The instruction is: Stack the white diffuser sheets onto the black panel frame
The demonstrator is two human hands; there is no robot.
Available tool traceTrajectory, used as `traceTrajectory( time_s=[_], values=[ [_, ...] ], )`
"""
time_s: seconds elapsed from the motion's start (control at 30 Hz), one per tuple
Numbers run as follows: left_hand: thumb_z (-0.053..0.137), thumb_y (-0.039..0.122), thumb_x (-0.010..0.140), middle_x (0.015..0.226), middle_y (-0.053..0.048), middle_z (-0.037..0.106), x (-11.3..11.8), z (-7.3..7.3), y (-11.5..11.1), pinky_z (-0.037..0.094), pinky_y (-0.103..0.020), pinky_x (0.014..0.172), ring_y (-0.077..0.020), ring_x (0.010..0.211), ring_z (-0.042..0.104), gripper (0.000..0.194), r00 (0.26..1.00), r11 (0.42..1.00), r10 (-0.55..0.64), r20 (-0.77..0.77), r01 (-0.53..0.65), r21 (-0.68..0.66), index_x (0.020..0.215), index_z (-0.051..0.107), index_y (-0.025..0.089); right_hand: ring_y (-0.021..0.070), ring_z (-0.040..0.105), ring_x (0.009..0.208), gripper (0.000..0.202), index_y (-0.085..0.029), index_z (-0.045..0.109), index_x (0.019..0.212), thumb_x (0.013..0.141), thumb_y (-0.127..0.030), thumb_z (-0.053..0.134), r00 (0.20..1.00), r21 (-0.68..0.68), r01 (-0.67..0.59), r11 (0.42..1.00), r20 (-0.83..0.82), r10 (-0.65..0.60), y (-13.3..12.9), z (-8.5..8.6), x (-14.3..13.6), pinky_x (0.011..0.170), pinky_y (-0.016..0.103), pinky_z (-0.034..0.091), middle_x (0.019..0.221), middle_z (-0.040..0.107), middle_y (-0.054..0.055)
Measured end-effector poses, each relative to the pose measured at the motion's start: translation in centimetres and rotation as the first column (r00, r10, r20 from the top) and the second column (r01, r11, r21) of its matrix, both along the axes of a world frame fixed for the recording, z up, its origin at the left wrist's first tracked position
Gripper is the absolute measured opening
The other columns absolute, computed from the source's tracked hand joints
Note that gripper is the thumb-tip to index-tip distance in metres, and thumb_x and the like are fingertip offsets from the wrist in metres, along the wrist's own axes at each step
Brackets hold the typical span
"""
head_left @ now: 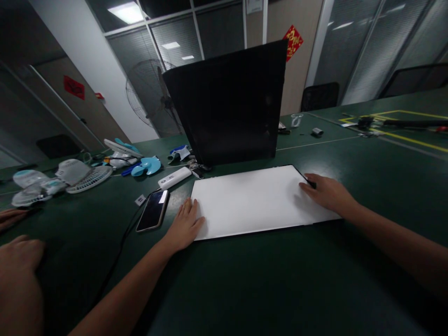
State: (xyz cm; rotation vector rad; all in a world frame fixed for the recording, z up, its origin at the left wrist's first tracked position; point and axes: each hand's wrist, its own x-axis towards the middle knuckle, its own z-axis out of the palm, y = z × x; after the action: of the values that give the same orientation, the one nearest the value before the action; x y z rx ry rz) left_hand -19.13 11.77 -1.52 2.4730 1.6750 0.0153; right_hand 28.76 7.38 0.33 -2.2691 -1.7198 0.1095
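Observation:
A flat white panel [248,198] with a thin black border lies on the dark green table. A large black panel [234,102] stands upright and tilted just behind it; whether the two are joined I cannot tell. My left hand [185,224] rests on the white panel's left edge, fingers stretched out and holding nothing. At the right edge, my right hand [327,191] has thumb and forefinger closed around a small dark piece [310,183], of which only a bit shows. The rest of that hand lies over the panel's right side.
Left of the panel lie a phone [153,211], a white stick-shaped device [175,178] and a black cable [121,247]. Farther left are white fan parts [89,179] and a light blue fan blade [147,165]. Another person's hand [21,254] rests at the left edge.

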Motion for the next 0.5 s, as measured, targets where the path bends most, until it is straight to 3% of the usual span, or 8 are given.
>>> traceTrajectory(
  time_s=[0.1, 0.17, 0.3, 0.4, 0.5],
  values=[
    [0.026, 0.053, 0.104, 0.172, -0.029, 0.005, 0.2, 0.0, -0.1, 0.013, -0.054, 0.131, -0.0367, 0.161, 0.001, 0.083, 0.998, 1.000, -0.018, -0.056, 0.018, 0.007, 0.164, 0.015, -0.005, 0.0383, 0.066, 0.119, 0.064, -0.013, 0.063, 0.144, 0.096, -0.052, 0.049, 0.995, 0.019, 0.003, 1.000, -0.101, -0.001, 0.4, -0.3, 0.2, 0.104, 0.052, 0.050, 0.133, 0.070, 0.019],
    [0.024, 0.052, 0.104, 0.171, -0.031, 0.004, 0.3, -0.1, -0.1, 0.013, -0.054, 0.130, -0.0377, 0.160, 0.000, 0.083, 0.996, 1.000, -0.019, -0.084, 0.019, 0.009, 0.163, 0.013, -0.006, 0.0377, 0.063, 0.125, 0.055, -0.016, 0.069, 0.135, 0.091, -0.047, 0.061, 0.945, 0.063, 0.077, 0.995, -0.322, -0.053, 0.6, -0.3, 0.2, 0.110, 0.051, 0.046, 0.137, 0.068, 0.016],
    [0.022, 0.053, 0.105, 0.170, -0.031, 0.003, 0.5, -0.3, -0.2, 0.015, -0.055, 0.130, -0.0386, 0.160, 0.001, 0.084, 0.994, 1.000, -0.014, -0.108, 0.017, 0.026, 0.163, 0.013, -0.006, 0.0321, 0.063, 0.127, 0.046, -0.018, 0.074, 0.124, 0.080, -0.033, 0.077, 0.658, 0.061, 0.297, 0.953, -0.736, -0.158, 1.0, 0.3, 0.6, 0.113, 0.044, 0.045, 0.132, 0.071, 0.014],
    [0.023, 0.054, 0.104, 0.170, -0.031, 0.006, 0.7, -0.3, -0.2, 0.016, -0.056, 0.129, -0.0393, 0.160, 0.003, 0.084, 0.993, 0.999, -0.015, -0.115, 0.020, 0.043, 0.164, 0.013, -0.005, 0.0246, 0.066, 0.123, 0.047, -0.014, 0.068, 0.132, 0.087, -0.026, 0.070, 0.494, 0.045, 0.351, 0.935, -0.858, -0.144, 1.1, 1.1, 1.4, 0.108, 0.035, 0.050, 0.135, 0.070, 0.016],
    [0.023, 0.052, 0.104, 0.170, -0.031, 0.007, 0.8, 0.1, -0.4, 0.016, -0.056, 0.129, -0.0396, 0.160, 0.004, 0.083, 0.993, 0.999, -0.014, -0.118, 0.018, 0.036, 0.164, 0.012, -0.005, 0.0163, 0.067, 0.121, 0.052, -0.013, 0.059, 0.143, 0.091, -0.018, 0.059, 0.368, 0.082, 0.341, 0.936, -0.928, -0.053, 1.0, 1.8, 2.0, 0.101, 0.023, 0.053, 0.140, 0.067, 0.015]
  ],
)
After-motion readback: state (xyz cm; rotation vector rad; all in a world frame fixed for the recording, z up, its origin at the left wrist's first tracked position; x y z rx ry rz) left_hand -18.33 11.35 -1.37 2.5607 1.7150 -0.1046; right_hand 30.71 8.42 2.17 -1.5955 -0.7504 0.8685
